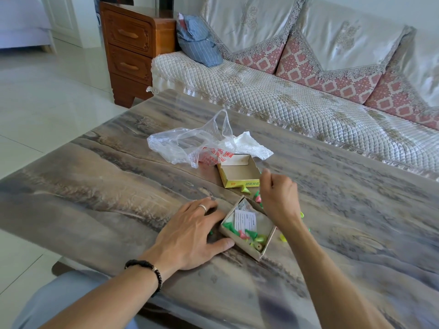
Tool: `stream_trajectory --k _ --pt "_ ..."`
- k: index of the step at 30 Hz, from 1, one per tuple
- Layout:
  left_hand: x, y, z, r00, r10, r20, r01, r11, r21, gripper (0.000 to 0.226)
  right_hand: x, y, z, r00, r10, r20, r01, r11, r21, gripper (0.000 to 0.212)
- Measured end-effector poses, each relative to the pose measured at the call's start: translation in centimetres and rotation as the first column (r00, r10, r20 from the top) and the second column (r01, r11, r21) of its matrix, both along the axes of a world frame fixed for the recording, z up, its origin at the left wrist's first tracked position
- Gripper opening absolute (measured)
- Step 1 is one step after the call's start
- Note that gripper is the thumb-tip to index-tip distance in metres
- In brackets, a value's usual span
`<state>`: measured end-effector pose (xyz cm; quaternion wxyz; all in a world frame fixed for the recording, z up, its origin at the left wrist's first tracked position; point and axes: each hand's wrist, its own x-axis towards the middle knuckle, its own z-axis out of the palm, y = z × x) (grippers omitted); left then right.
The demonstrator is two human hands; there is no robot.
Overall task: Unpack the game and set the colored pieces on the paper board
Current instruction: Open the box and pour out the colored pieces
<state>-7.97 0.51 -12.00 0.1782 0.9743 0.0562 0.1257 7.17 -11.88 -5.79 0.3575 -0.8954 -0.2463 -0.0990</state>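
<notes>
A brown cardboard box tray (268, 248) lies on the table with green, pink and yellow game pieces (240, 232) and a folded paper slip (245, 220) inside. My left hand (192, 230) lies with spread fingers against the tray's left side, thumb at its near corner. My right hand (279, 195) hovers over the tray's far edge with curled fingers; what it holds is hidden. Loose pieces (245, 189) lie between the tray and the yellow box lid (240, 184), which lies open side up, and more loose pieces (283, 237) lie right of the tray.
A crumpled clear plastic bag (187, 143) with red print and a white tissue (256, 146) lie behind the lid. The marbled table (118, 186) meets a quilted sofa (285, 103) at its far side. A wooden drawer cabinet (133, 48) stands at the back left.
</notes>
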Motion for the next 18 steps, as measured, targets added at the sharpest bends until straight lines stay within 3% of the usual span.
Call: stream_trajectory --k 4,7,9,13,15,18 --pt "0.0 0.0 0.0 1.0 -0.001 -0.003 0.001 1.0 -0.006 0.06 4.0 -1.2 -1.3 0.992 -0.127 0.026 0.13 0.977 -0.168 0.05" --pt "-0.1 0.0 0.0 1.0 0.001 -0.01 -0.001 1.0 -0.004 0.06 4.7 -2.5 -2.6 0.992 -0.057 0.114 0.093 0.934 -0.344 0.038" --pt "-0.1 0.0 0.1 1.0 0.007 -0.004 -0.007 1.0 -0.003 0.06 3.8 -2.8 -2.9 0.969 0.012 0.246 0.078 0.932 -0.354 0.026" --pt "-0.1 0.0 0.1 1.0 0.008 -0.002 -0.008 1.0 -0.004 0.058 -0.4 -2.9 -2.5 0.87 0.307 0.385 -0.209 0.938 -0.275 0.023" --pt "-0.1 0.0 0.0 1.0 0.007 0.005 -0.007 1.0 -0.006 0.057 -2.5 -3.2 -2.7 0.806 0.471 0.359 -0.344 0.866 -0.364 0.03" --pt "-0.1 -0.1 0.0 1.0 0.005 0.015 -0.005 1.0 -0.012 0.055 -3.4 -4.0 -3.4 0.792 0.555 0.253 -0.409 0.791 -0.456 0.036"
